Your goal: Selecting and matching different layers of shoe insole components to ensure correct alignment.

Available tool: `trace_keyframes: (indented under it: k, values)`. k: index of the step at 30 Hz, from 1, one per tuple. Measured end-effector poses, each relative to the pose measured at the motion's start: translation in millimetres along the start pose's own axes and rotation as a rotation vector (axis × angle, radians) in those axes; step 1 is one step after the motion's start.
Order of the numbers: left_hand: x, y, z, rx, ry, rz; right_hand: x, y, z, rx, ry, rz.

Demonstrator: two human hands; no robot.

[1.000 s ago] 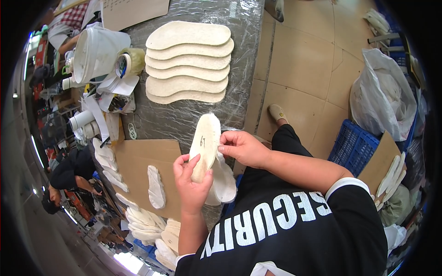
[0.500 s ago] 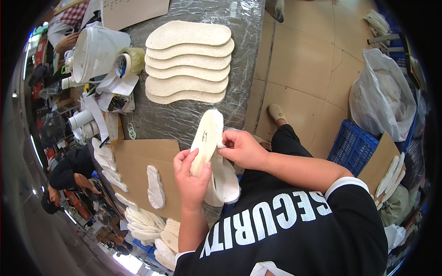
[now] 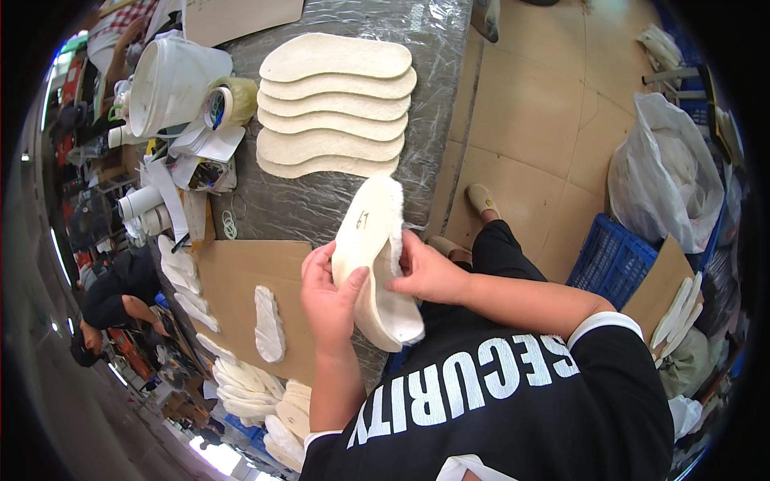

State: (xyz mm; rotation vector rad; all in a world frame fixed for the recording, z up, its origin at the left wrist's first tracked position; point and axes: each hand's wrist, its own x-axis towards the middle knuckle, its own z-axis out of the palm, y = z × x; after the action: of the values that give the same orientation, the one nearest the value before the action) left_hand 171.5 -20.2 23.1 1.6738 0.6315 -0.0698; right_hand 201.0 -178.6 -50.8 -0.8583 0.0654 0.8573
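Cream insoles (image 3: 369,216) with fluffy white edges are held over the table's near edge. At least two appear to overlap, the upper one bearing a dark mark near its far end. My left hand (image 3: 330,293) grips their left side, its thumb on top and fingers around the edge. My right hand (image 3: 429,271) is closed on the fluffy right edge, its fingertips partly hidden. Beyond them, several more insoles (image 3: 333,60) lie in an overlapping row on the plastic-covered table (image 3: 281,208). A single fluffy insole (image 3: 269,325) rests on a brown cardboard sheet (image 3: 228,289).
A white bucket (image 3: 188,80) and a tape roll (image 3: 233,103) stand at the table's far left. More insoles (image 3: 241,393) are heaped near left. On the right floor are a blue crate (image 3: 613,248) and a plastic bag (image 3: 666,168). A person (image 3: 120,297) bends at left.
The held insoles have turned and shifted slightly right, showing more of the fluffy edge. My right hand has moved down along that edge; my left hand keeps its hold.
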Motion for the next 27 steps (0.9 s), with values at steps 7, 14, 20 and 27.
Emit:
trace_keyframes:
  k: [7, 14, 20, 27]
  values:
    - [0.0, 0.1, -20.0, -0.548, 0.047, -0.299, -4.4, 7.5, -1.2, -0.594, 0.149, 0.073]
    - [-39.3, -20.5, -32.1, -0.700, -0.291, -0.547, 0.3, 15.3, -5.7, -0.488, 0.114, -0.155]
    - [25.0, -6.0, -42.1, -0.644, -0.362, -0.420, -14.8, 33.7, 14.0, -0.752, 0.015, -0.156]
    - [45.3, 13.2, -56.3, -0.728, -0.298, -0.621, -24.2, 57.3, 18.4, -0.846, 0.106, 0.025]
